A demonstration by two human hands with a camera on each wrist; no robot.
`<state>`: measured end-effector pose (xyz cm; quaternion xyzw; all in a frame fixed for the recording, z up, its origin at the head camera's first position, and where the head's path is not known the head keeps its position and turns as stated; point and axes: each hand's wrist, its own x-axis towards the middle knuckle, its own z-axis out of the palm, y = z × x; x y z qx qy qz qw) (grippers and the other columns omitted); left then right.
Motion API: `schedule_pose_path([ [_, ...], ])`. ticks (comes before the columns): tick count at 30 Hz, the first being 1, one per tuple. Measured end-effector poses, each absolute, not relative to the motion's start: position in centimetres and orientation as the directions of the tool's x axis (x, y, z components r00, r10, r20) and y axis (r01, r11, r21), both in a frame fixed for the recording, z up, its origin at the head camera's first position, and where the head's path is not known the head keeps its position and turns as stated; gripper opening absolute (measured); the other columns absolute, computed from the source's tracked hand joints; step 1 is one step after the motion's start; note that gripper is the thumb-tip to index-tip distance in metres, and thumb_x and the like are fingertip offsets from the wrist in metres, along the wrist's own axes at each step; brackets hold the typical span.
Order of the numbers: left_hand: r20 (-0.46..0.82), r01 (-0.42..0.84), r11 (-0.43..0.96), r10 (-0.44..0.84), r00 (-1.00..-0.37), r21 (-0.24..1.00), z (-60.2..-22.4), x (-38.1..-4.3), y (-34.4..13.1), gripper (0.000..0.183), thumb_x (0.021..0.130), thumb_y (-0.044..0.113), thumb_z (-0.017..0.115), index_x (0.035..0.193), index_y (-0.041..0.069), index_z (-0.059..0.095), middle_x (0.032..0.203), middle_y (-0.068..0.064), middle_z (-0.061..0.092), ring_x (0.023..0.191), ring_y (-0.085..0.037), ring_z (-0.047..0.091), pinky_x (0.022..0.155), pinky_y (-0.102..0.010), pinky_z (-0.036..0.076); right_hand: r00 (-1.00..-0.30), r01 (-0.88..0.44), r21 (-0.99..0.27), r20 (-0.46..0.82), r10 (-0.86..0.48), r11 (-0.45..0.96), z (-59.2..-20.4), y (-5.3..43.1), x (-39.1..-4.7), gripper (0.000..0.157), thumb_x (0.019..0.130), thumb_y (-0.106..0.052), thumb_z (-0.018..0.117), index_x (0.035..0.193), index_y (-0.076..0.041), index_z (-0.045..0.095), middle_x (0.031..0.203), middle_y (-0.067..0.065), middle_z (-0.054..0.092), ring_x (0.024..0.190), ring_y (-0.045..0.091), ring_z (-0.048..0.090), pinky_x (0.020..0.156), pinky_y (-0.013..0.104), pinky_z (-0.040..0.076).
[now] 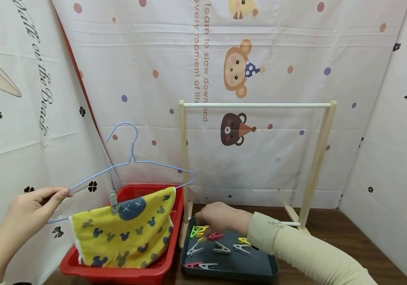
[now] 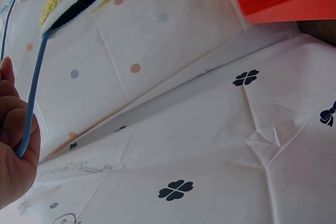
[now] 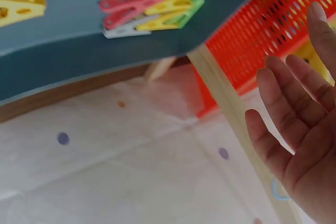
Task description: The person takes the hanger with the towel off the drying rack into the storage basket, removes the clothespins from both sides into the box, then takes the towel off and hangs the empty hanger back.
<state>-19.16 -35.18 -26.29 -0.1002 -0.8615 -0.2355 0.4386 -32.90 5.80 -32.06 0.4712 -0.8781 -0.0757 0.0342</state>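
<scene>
My left hand (image 1: 33, 211) grips one end of a blue wire hanger (image 1: 132, 151), its hook pointing up. A yellow towel (image 1: 125, 237) with a blue mouse-head pattern is draped over the hanger's lower bar. One grey clothespin (image 1: 113, 202) clips the towel near its middle. My right hand (image 1: 221, 215) hovers over the back left of a dark tray (image 1: 246, 263), above several coloured clothespins (image 3: 157, 6). In the right wrist view its fingers are loosely bent and apart, with nothing between them.
Beneath the towel stands a red plastic basket (image 1: 117, 271). A wooden rack (image 1: 317, 162) with a white top rail (image 1: 257, 105) rises behind the tray. Printed cloth (image 1: 278, 158) hangs behind and at both sides. Brown tabletop (image 1: 346, 245) shows at the right.
</scene>
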Motion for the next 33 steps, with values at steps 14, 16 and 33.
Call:
schedule_pose_path([
  [14, 0.811, 0.402, 0.863, -0.014, -0.584, 0.305, -25.9, -19.3, -34.9, 0.023, 0.100, 0.011, 0.065, 0.086, -0.004, 0.075, 0.086, 0.061, 0.043, 0.064, 0.026, 0.043, 0.049, -0.013, 0.031, -0.382, -0.899, 0.119, 0.251, -0.889, 0.421, -26.6, 2.5, -30.8, 0.023, 0.096, -0.028, 0.073, 0.116, -0.015, 0.071, 0.114, 0.000, 0.076, 0.099, 0.012, 0.071, 0.087, 0.023, 0.057],
  [16, 0.814, 0.405, 0.863, -0.013, -0.581, 0.303, -25.9, -19.3, -34.8, 0.023, 0.100, 0.011, 0.065, 0.086, -0.004, 0.075, 0.086, 0.061, 0.043, 0.064, 0.027, 0.043, 0.048, -0.013, 0.031, -0.412, -0.894, 0.070, 0.258, -0.874, 0.442, -26.0, 1.5, -30.4, 0.034, 0.097, -0.030, 0.072, 0.126, -0.013, 0.068, 0.123, 0.002, 0.074, 0.110, 0.014, 0.070, 0.096, 0.027, 0.057],
  [33, 0.809, 0.391, 0.878, 0.008, -0.588, 0.275, -25.5, -19.6, -34.7, 0.023, 0.100, 0.009, 0.063, 0.089, -0.007, 0.075, 0.088, 0.063, 0.037, 0.064, 0.028, 0.040, 0.049, -0.012, 0.031, -0.534, -0.833, -0.271, 0.160, -0.830, 0.483, -22.2, -7.5, -29.7, 0.068, 0.100, -0.048, 0.063, 0.158, -0.021, 0.040, 0.153, -0.003, 0.056, 0.142, 0.011, 0.053, 0.115, 0.026, 0.044],
])
